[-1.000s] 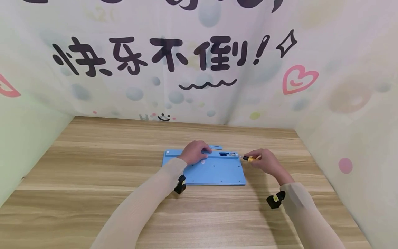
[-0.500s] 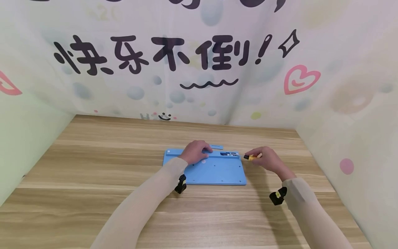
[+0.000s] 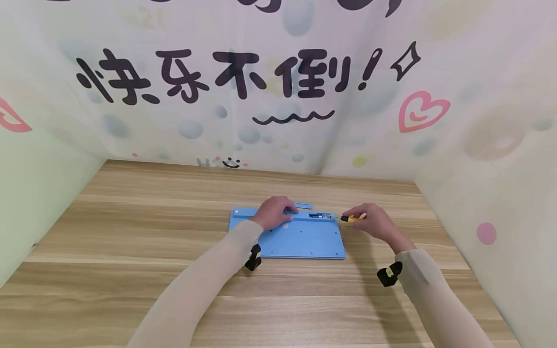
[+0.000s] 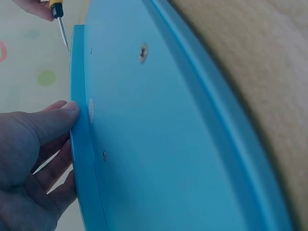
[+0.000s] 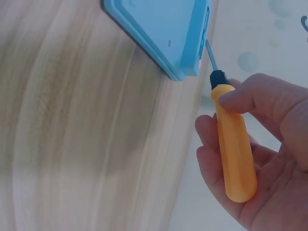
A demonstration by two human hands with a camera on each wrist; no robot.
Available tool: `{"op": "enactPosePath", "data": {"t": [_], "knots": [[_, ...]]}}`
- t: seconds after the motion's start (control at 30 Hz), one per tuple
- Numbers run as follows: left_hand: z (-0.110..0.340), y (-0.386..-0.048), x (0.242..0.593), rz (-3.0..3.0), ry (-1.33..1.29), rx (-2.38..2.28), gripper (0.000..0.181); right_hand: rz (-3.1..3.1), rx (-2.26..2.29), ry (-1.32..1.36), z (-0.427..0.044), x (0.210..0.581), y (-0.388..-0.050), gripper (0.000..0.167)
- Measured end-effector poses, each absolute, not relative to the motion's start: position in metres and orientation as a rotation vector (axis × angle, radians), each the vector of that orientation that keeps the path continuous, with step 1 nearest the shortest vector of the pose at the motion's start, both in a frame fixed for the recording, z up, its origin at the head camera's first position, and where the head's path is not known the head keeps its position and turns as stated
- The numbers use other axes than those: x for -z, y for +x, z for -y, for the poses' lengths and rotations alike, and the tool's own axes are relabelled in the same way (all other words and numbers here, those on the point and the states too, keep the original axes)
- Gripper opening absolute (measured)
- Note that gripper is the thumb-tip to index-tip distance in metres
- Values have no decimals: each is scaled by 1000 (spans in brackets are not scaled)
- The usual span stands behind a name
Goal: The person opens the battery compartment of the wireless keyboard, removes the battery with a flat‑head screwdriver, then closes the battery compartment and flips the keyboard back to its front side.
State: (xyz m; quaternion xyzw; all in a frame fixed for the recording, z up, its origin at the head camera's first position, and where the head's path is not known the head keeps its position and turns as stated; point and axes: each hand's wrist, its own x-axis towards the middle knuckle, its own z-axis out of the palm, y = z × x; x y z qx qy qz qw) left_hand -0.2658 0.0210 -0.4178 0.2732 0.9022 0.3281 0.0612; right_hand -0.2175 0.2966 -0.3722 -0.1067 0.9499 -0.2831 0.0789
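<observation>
A light blue keyboard [image 3: 304, 241] lies underside up on the table, its raised ridge along the far side. At the ridge's right end a battery compartment [image 3: 321, 215] is uncovered. My left hand [image 3: 272, 213] rests on the ridge, thumb at its near side and fingers across it. To the right of the keyboard, my right hand [image 3: 372, 221] holds a screwdriver [image 5: 236, 149] by its yellow handle, thumb near the black collar. The metal shaft [image 5: 211, 57] points at the compartment end; whether the tip touches is unclear. A small blue cover [image 3: 303, 205] lies behind the keyboard.
The wooden table [image 3: 130, 232] spreads around the keyboard. Behind it hangs a white printed cloth [image 3: 209, 130], and walls close in both sides. Black wrist cameras [image 3: 389, 274] are strapped to both sleeves.
My right hand and the screwdriver have risen slightly toward the far side, the shaft staying near the compartment. The left hand keeps its place on the keyboard; the whole view has shifted a little.
</observation>
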Motion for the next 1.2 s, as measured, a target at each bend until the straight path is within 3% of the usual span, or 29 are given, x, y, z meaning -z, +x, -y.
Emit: {"op": "enactPosePath", "data": {"t": [1.2], "knots": [[-20,-264,416,-2709,803,-1015,20,-2704,549,-544,-289,344,-260,18]]}}
